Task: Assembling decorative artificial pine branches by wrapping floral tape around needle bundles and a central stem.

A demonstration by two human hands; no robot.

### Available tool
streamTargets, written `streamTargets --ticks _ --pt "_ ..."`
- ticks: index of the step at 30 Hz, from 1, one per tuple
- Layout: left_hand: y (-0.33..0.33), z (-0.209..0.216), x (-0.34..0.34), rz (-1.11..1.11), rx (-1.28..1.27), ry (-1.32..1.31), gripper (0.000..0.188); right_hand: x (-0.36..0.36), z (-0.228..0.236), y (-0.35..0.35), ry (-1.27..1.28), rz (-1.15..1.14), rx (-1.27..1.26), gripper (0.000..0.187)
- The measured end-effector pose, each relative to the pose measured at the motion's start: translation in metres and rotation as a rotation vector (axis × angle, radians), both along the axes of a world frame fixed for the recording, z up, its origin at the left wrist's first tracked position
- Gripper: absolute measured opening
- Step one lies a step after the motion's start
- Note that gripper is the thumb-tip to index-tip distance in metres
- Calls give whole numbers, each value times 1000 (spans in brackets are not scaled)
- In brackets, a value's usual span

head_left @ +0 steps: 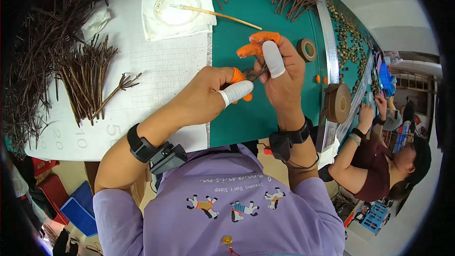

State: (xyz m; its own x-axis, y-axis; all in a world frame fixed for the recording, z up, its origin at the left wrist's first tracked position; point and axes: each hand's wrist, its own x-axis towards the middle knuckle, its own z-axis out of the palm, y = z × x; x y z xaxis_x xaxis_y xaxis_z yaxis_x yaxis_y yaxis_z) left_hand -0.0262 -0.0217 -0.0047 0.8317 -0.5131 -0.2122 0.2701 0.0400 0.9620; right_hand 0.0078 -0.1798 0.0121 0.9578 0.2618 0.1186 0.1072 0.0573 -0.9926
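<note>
Left hand (208, 87) and right hand (286, 76) pinch a thin brown twig (256, 73) between them.
The twig is above the green part of the desk (237, 125); a twig bundle (87, 83) lies left, a tape roll (301, 50) right.

The head-worn fisheye looks down at the table (237, 123), close up
</note>
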Motion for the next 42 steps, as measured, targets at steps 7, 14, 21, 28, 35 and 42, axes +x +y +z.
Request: streamTargets --ticks 7,14,21,28,35,42 --pt "-3 2 0 85 23 109 23 3 0 7 -40 -26 -13 24" --pt "-4 -14 2 208 105 -62 20 24 -9 -9 -390 -131 -542 26" --pt "-6 -12 3 240 39 1 21 21 -14 -9 -82 86 -55 22" --pt "2 -2 10 52 -216 318 18 22 -21 -14 -25 171 33 22" --pt "-3 -6 6 75 -216 241 23 15 -17 -9 -121 147 -33 20" --pt "1 -10 6 94 -248 325 22 11 -17 -5 -105 142 -74 16"
